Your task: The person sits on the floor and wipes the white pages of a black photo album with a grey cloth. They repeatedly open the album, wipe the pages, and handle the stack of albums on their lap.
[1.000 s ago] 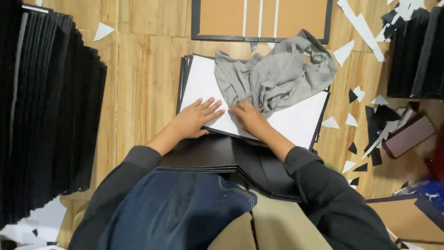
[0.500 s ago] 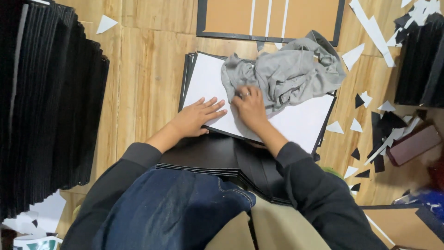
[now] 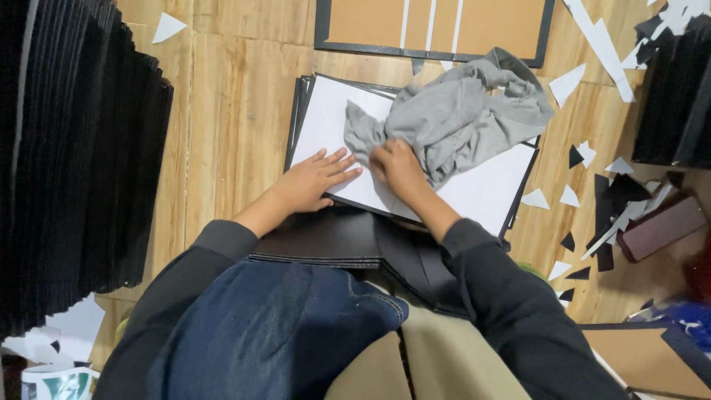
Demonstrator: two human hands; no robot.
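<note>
A white sheet (image 3: 481, 185) in a black frame lies on top of a stack of black boards on the wooden floor. My left hand (image 3: 315, 178) rests flat on the sheet's near left corner, fingers spread. My right hand (image 3: 400, 167) presses on the edge of a crumpled grey cloth (image 3: 459, 118) that lies on the sheet's far right part. Below my arms, more black sheets (image 3: 326, 241) lie across my lap.
A tall stack of black boards (image 3: 74, 163) fills the left side. A brown board in a black frame (image 3: 437, 26) lies at the top. Another black stack (image 3: 678, 96) stands at the right. White and black paper scraps (image 3: 585, 159) and a dark brown block (image 3: 663, 226) litter the right floor.
My right hand has slid up the white sheet to the grey cloth, which has bunched toward the far right. The left hand has stayed flat on the sheet.
</note>
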